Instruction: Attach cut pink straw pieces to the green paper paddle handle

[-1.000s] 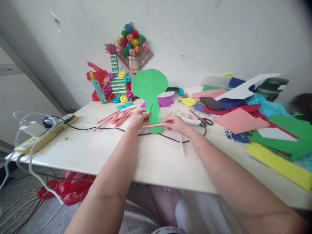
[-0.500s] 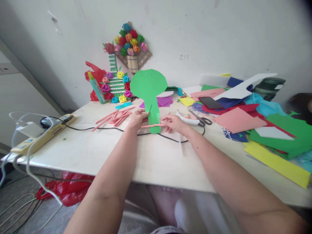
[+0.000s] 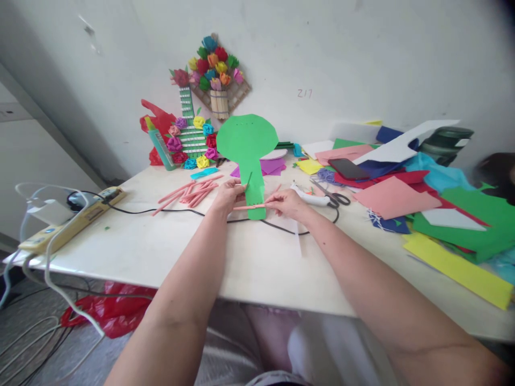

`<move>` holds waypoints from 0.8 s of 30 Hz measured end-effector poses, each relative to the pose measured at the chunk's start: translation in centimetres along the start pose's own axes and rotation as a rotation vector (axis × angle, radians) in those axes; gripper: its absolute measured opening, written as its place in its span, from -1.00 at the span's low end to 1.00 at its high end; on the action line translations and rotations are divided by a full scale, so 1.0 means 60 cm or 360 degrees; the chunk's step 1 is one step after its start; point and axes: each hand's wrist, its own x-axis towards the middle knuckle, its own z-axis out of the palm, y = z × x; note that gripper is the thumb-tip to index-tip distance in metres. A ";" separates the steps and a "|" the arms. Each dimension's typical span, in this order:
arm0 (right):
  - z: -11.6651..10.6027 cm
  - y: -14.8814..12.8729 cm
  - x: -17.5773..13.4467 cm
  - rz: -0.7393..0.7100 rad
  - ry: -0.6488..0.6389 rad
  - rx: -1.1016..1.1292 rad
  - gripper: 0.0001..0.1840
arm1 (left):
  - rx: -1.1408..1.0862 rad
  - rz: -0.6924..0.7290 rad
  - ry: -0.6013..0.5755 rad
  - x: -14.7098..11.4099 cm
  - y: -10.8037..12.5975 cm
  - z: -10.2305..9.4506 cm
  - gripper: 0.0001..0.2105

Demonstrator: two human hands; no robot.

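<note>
A green paper cutout (image 3: 250, 145), with a wide rounded top and a narrow stem, lies in front of me. A thin pink rolled-paper stick (image 3: 250, 207) crosses its stem near the lower end. My right hand (image 3: 286, 205) pinches the stick's right end between thumb and fingers. At the left end, my left hand (image 3: 230, 196) is closed with the stick in its fingers. A slim dark green strip (image 3: 248, 180) rises beside its fingertips over the stem; whether the hand grips it too, I cannot tell. Several more pink sticks (image 3: 193, 194) are piled left of that hand.
A glue gun (image 3: 311, 197) and scissors (image 3: 337, 198) lie right of my hands, before coloured sheets (image 3: 396, 197) and a phone (image 3: 348, 169). A black cable (image 3: 181, 210) runs under the cutout from a power strip (image 3: 72, 220). A glue bottle (image 3: 161, 147) stands near a paper-flower guitar (image 3: 192, 139).
My right fingers have closed in on the stick's right end; they were more spread before. The cutout and left hand have hardly shifted.
</note>
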 end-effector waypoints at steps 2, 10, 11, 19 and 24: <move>0.000 0.001 0.001 -0.0006 0.0000 -0.0021 -0.96 | -0.0005 -0.0005 0.0006 -0.001 0.001 0.001 -0.66; -0.002 0.004 0.006 -0.0039 -0.0009 -0.0160 -0.95 | -0.0008 -0.0003 0.0027 -0.002 0.004 0.005 -0.65; -0.002 0.003 0.006 -0.0045 -0.0010 -0.0181 -0.94 | -0.0003 -0.0005 0.0032 -0.002 0.004 0.005 -0.65; -0.002 0.006 0.004 -0.0109 -0.0016 -0.0186 -0.95 | -0.0001 -0.0013 0.0045 -0.003 0.005 0.007 -0.66; -0.008 0.002 0.003 -0.0026 0.0035 0.0021 -0.82 | 0.0004 -0.0009 0.0009 -0.003 0.005 0.007 -0.66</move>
